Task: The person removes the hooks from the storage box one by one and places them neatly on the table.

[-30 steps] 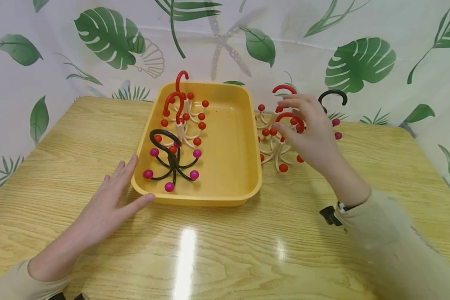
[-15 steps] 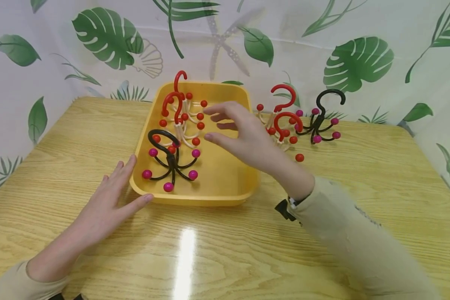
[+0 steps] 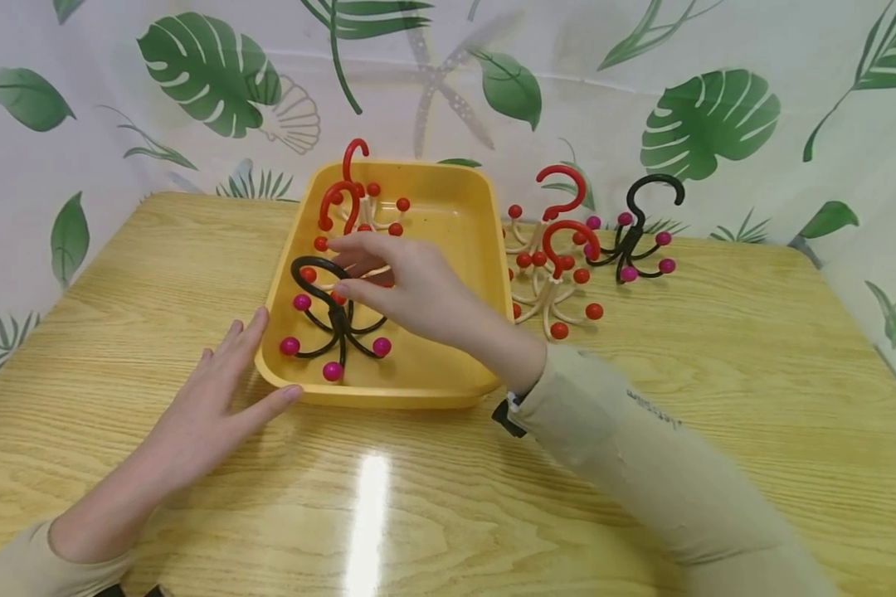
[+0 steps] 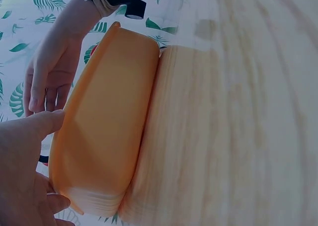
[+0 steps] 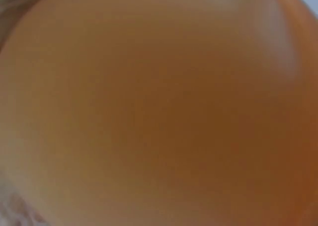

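Note:
In the head view, a yellow plastic tray [image 3: 411, 398] holds a black multi-prong hook [image 3: 338, 319] with magenta ball tips. Behind it stand two cream multi-prong hooks with red tops, the nearer red top [image 3: 339, 203] and the farther red top [image 3: 354, 153]. My right hand [image 3: 418, 290] hovers over the tray, thumb and fingers apart beside the black hook's curved top; it partly covers the nearer cream hook. With fingers outstretched, my left hand [image 3: 209, 406] touches the tray's near left corner. In the left wrist view, the thumb and fingers of my left hand [image 4: 25, 161] spread along the rim.
Right of the tray, two more red-topped cream hooks, the nearer one [image 3: 552, 290] and the farther one [image 3: 563, 191], stand beside another black hook [image 3: 630, 240] on the wooden table [image 3: 717, 373]. A leaf-patterned cloth [image 3: 567, 83] hangs behind. Blurred tray colour [image 5: 164, 107] fills the right wrist view.
My right hand has moved left from the red-topped hooks on the table, across the tray, to the black hook inside it. My left hand stays at the tray's corner.

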`<state>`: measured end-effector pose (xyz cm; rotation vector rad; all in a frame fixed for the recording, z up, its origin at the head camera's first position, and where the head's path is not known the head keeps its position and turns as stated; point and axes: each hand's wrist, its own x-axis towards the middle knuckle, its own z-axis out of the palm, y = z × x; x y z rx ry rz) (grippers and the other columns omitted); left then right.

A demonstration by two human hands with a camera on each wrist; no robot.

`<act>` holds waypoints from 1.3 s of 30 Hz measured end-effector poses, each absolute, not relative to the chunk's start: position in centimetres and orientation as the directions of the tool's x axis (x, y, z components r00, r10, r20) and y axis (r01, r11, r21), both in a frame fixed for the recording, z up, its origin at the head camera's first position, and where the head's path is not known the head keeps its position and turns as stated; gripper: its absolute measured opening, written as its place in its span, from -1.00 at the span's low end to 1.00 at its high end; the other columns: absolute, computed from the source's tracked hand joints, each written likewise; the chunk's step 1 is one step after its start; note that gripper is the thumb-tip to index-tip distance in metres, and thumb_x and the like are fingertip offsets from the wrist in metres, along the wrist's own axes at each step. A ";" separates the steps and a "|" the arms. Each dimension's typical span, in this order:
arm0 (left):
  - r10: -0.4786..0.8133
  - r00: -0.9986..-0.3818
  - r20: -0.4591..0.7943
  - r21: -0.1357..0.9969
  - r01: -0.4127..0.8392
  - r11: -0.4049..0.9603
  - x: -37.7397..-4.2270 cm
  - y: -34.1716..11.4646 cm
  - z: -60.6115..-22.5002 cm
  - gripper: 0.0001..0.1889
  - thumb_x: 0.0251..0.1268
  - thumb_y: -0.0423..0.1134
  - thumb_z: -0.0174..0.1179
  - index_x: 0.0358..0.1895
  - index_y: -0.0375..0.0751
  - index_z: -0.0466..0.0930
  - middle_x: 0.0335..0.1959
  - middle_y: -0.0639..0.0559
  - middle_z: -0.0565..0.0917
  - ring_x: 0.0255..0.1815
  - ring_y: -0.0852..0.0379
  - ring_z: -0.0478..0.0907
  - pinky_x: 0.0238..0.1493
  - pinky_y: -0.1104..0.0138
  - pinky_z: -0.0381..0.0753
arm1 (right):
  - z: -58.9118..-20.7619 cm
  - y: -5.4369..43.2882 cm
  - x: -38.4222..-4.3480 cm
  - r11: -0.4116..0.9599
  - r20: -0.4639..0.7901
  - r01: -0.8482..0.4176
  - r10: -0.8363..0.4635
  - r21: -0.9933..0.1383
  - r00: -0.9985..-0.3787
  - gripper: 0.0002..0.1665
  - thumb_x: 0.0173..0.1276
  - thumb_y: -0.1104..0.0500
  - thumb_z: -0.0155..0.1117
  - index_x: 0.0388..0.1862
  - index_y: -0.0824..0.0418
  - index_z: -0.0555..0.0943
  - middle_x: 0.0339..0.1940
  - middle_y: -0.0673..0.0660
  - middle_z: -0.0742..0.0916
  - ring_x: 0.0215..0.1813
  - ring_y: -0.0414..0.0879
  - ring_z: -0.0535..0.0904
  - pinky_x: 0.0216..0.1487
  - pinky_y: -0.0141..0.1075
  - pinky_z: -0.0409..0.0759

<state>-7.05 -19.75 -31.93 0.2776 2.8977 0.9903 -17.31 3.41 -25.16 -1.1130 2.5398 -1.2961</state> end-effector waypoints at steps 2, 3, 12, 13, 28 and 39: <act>0.192 -0.981 -0.003 0.612 0.151 0.777 -7.1 -19.7 -31.9 -0.08 0.33 0.23 0.03 0.54 0.03 -0.33 0.55 -0.05 -0.16 0.53 -0.11 -0.32 0.43 -0.13 -0.35 | -25.2 3.2 -17.3 0.390 0.233 -0.560 -0.628 -0.731 -0.742 -0.55 0.32 0.17 0.30 0.18 0.23 0.56 -0.03 0.05 0.71 -0.04 -0.24 0.60 -0.05 -0.46 0.58; 0.193 -0.981 -0.003 0.612 0.151 0.777 -7.1 -19.7 -31.9 -0.08 0.34 0.23 0.04 0.54 0.03 -0.33 0.55 -0.05 -0.16 0.53 -0.11 -0.32 0.43 -0.12 -0.35 | -25.3 3.0 -17.4 0.397 0.233 -0.560 -0.625 -0.727 -0.745 -0.58 0.33 0.18 0.30 0.16 0.23 0.58 -0.06 0.04 0.71 -0.05 -0.25 0.60 -0.06 -0.46 0.58; 0.199 -0.980 0.005 0.616 0.160 0.771 -7.1 -19.8 -32.0 -0.08 0.34 0.22 0.04 0.54 0.04 -0.33 0.55 -0.06 -0.16 0.53 -0.11 -0.32 0.43 -0.12 -0.34 | -25.3 2.7 -17.6 0.414 0.257 -0.586 -0.618 -0.696 -0.743 -0.73 0.30 0.24 0.31 -0.02 0.25 0.67 -0.20 0.04 0.74 -0.20 -0.26 0.63 -0.12 -0.50 0.58; 0.200 -0.980 0.006 0.616 0.161 0.771 -7.1 -19.8 -32.0 -0.08 0.34 0.23 0.04 0.54 0.04 -0.33 0.55 -0.05 -0.16 0.53 -0.11 -0.32 0.43 -0.12 -0.34 | -25.3 2.7 -17.6 0.413 0.262 -0.588 -0.617 -0.695 -0.742 -0.74 0.30 0.25 0.31 -0.03 0.26 0.68 -0.21 0.04 0.75 -0.21 -0.26 0.63 -0.12 -0.50 0.58; 0.191 -0.982 -0.007 0.614 0.147 0.775 -7.1 -19.7 -31.9 -0.07 0.32 0.25 0.04 0.54 0.03 -0.33 0.55 -0.08 -0.15 0.53 -0.13 -0.32 0.43 -0.12 -0.34 | -25.3 3.4 -17.4 0.362 0.378 -0.645 -0.581 -0.673 -0.721 -0.78 0.30 0.27 0.30 -0.08 0.29 0.67 -0.22 0.07 0.71 -0.22 -0.21 0.60 -0.14 -0.49 0.56; 0.189 -0.982 0.003 0.620 0.150 0.770 -7.0 -19.7 -31.9 -0.08 0.33 0.23 0.04 0.54 0.04 -0.32 0.55 -0.08 -0.14 0.53 -0.12 -0.31 0.44 -0.11 -0.34 | -23.5 5.2 -16.4 0.273 0.453 -0.642 -0.518 -0.716 -0.726 -0.78 0.26 0.33 0.32 -0.11 0.34 0.67 -0.23 0.10 0.74 -0.23 -0.21 0.66 -0.18 -0.42 0.63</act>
